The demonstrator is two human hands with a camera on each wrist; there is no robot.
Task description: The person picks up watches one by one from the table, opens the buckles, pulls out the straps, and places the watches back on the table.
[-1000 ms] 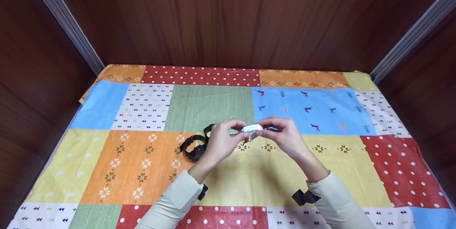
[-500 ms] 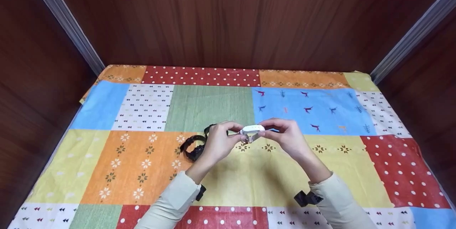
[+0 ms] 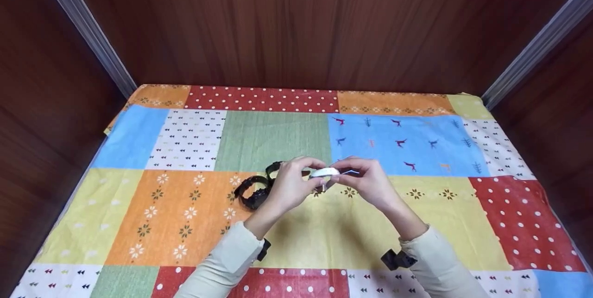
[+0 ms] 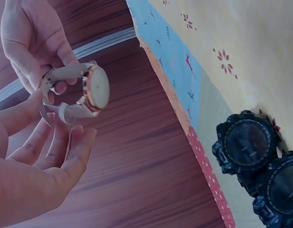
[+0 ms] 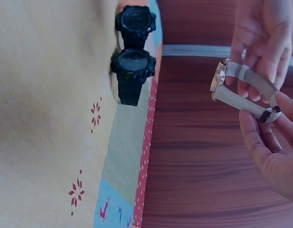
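Writing on two chunky round black watches (image 4: 246, 142) is looking too blurry to read. They are sitting at nine o'clock from a round, white-strapped, gold-rimmed watch (image 4: 98, 89). Above the patchwork-covered worktop (image 3: 273, 136), the left hand (image 3: 287, 187), from seven o'clock, and right hand (image 3: 374, 183), from five, are pinching it.

Pale cream long sleeves (image 3: 224, 262), lightly creased, a small black angular block (image 3: 391, 259) at each, probably a camera

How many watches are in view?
3. The pale-strapped watch is held up between the left hand and right hand. One black watch and a second black watch lie together on the patchwork cloth. The hands could hide others.
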